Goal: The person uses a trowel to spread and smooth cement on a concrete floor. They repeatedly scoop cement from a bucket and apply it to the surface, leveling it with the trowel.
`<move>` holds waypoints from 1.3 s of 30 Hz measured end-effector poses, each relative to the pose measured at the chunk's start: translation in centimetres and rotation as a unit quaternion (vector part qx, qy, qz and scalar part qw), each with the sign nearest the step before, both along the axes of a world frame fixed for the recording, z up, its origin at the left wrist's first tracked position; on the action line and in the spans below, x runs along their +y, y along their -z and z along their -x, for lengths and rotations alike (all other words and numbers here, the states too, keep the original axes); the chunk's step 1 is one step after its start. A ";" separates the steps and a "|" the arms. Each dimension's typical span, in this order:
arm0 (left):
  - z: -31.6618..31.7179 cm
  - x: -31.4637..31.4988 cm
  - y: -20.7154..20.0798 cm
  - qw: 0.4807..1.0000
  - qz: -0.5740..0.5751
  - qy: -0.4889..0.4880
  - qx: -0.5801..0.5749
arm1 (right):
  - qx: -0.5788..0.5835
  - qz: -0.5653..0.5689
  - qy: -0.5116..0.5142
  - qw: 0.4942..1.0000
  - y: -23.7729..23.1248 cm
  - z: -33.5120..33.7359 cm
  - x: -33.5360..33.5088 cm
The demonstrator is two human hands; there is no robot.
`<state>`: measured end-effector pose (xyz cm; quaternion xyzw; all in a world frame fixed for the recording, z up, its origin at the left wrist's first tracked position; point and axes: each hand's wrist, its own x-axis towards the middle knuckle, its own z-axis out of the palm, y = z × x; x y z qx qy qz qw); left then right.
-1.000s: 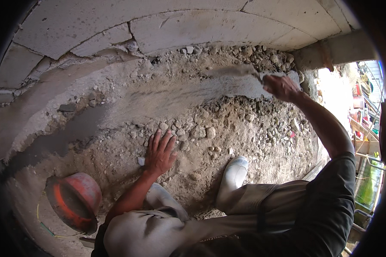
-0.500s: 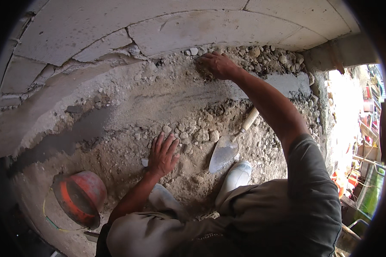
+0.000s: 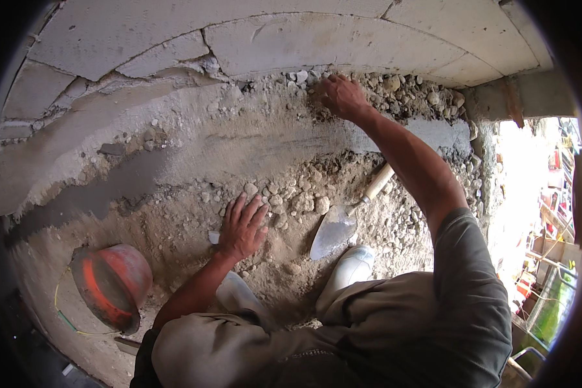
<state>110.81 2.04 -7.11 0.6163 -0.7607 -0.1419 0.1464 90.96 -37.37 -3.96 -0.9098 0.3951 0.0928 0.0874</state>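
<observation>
My left hand [image 3: 241,234] lies flat on the stony soil [image 3: 174,239] with its fingers spread. Over by the foot of the block wall [image 3: 297,42], my right hand [image 3: 344,99] is reached out with curled fingers down among the gravel [image 3: 401,94]; whatever they hold is hidden. Under my right forearm rests a trowel [image 3: 334,233], its pale wooden handle angled up toward the arm and its blade beside my right boot [image 3: 347,271]. Between my two hands runs a smooth grey concrete strip [image 3: 258,145], partly covered by dirt.
At the left stands a tilted red-orange bucket [image 3: 132,275] with a dark inside and a thin yellow-green wire [image 3: 68,320] near it. A concrete beam [image 3: 530,97] closes the far right corner. Beyond a bright opening on the right are boards and clutter [image 3: 556,239].
The view has shifted slightly. My right hand has moved a little to the right along the gravel by the wall. The left hand stays flat on the soil, and the trowel lies as before.
</observation>
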 end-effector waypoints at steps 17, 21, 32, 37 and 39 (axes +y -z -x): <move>0.2 0.2 0.6 1.000 0.001 -0.013 -0.018 | 0.018 -0.059 0.192 0.980 -3.0 -3.0 1.3; 0.2 0.2 0.3 1.000 -0.012 -0.021 -0.018 | -0.020 -0.071 0.215 0.974 -1.8 -3.2 1.9; 0.4 0.1 0.1 0.999 0.001 -0.029 -0.021 | 0.036 -0.048 0.262 0.963 -0.7 -5.1 2.7; 0.3 0.1 -0.1 1.000 -0.003 -0.020 -0.006 | 0.032 -0.105 0.272 0.956 -1.8 -5.8 2.3; 0.3 0.1 -0.1 1.000 -0.003 -0.021 -0.004 | 0.019 -0.112 0.307 0.945 -1.5 -6.4 2.3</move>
